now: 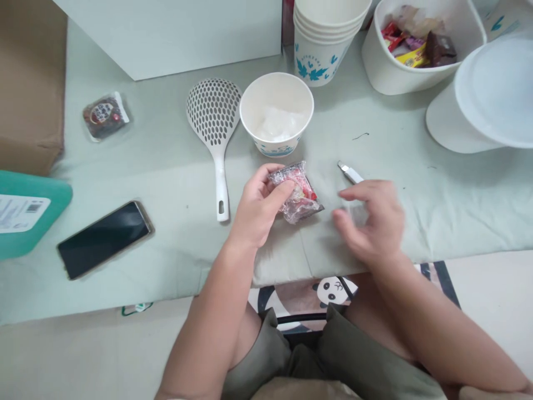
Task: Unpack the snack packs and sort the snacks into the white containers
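My left hand [262,205] grips a small clear-wrapped packet [302,194] with red and black on it, thumb on top, just in front of a paper bowl [277,114]. White, translucent material lies inside the bowl. To the right, my right hand [372,219] is raised over the cloth with thumb and forefinger apart; nothing shows between them, and its edges are a little blurred. A small white cutter [350,172] lies just beyond its fingers, partly covered by them.
A slotted ladle [214,119], a phone [106,239], a wrapped snack [105,115] and a green container [31,214] are on the left. Stacked cups [327,44], a candy tub [420,78] and a lidded tub [487,94] stand at back right.
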{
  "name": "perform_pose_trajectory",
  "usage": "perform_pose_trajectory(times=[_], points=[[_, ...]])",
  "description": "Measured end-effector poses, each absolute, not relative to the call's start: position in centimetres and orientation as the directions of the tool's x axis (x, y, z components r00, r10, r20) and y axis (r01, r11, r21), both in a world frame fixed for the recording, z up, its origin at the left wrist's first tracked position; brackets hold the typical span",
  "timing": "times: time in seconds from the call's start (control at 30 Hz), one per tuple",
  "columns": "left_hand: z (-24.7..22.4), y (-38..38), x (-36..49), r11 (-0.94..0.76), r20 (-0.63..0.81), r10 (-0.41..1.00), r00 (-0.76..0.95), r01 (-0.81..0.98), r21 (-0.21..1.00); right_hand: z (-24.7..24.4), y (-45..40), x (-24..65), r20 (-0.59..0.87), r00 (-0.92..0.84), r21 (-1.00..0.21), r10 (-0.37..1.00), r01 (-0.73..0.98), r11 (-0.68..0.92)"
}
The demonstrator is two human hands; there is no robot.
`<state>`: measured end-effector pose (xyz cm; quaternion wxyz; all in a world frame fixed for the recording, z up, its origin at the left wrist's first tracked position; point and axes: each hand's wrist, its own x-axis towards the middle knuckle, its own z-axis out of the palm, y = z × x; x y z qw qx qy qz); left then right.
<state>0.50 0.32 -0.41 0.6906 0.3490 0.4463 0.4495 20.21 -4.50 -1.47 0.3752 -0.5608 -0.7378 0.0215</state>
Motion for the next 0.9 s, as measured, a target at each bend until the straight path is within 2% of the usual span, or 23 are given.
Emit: perform_pose_trajectory(times=[0.07,0.3,0.5,0.67,0.8,0.9], points=[[-0.4,0.3,0.6,0.342,-0.294,0.936,0.194,-0.304,0.889,-1.2,-4.6,18.1,0.505,-0.137,-0.478,0.852,0.777,0.409],[-0.2,0.2,-0.1,0.300,-0.280,0.954,0.108,-0.312,0.901,-1.3,-4.2,15.9,0.456,-0.127,-0.538,0.881,0.749,0.387],[-0.2,0.6,-0.7,0.237,-0.253,0.968,-0.001,-0.339,0.910,-1.5,-4.8,16.3,0.436,-0.145,-0.673,0.888,0.603,0.429],[-0.4,1.0,-1.3,0.221,-0.261,0.960,-0.105,-0.291,0.931,-1.8,-5.1,16.7,0.471,-0.223,-0.688,0.853,0.512,0.514],[-0.5,1.0,-1.4,0.217,-0.255,0.963,-0.090,-0.301,0.928,-1.5,-5.3,17.2,0.463,-0.317,-0.697,0.828,0.447,0.561],[-0.4,0.7,-1.4,0.269,-0.264,0.963,0.056,-0.279,0.922,-1.3,-5.2,17.7,0.436,-0.321,-0.761,0.841,0.368,0.535]])
